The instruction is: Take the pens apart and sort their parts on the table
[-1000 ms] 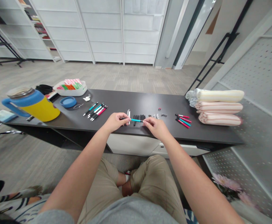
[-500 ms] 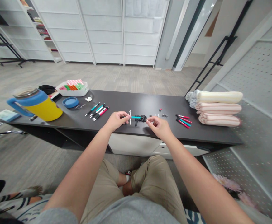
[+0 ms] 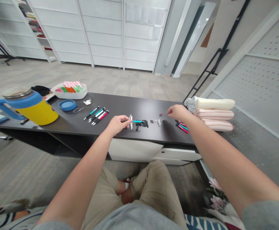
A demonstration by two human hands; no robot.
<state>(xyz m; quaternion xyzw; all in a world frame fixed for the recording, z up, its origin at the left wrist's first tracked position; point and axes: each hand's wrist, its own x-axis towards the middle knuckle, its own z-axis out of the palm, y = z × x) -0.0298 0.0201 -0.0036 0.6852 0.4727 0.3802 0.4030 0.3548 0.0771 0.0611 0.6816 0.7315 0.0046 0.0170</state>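
Note:
My left hand (image 3: pixel 119 125) is closed on a teal pen barrel (image 3: pixel 136 121), held level with its free end pointing right. Beneath and beside it lie white pen refills (image 3: pixel 131 122) and a row of black rubber grips (image 3: pixel 144 124). My right hand (image 3: pixel 177 111) is over the right part of the table, its fingers loosely bent and nothing visible in them. Just left of its fingertips are small red pieces (image 3: pixel 160 115). Small silver pen tips (image 3: pixel 159 122), dark clips (image 3: pixel 151 121) and springs (image 3: pixel 165 121) lie between the hands.
On the dark table (image 3: pixel 120 105), several pens (image 3: pixel 99 116) lie left. Red and teal barrels (image 3: pixel 182 126) sit right, beside rolled towels (image 3: pixel 214 114). A yellow-blue mug (image 3: pixel 37 110), a blue lid (image 3: pixel 67 105) and a white basket (image 3: pixel 69 92) occupy the far left.
My right hand has left the black grips and moved right and farther back, near the small red pieces. My left hand still holds the teal barrel. The camera view has shifted slightly.

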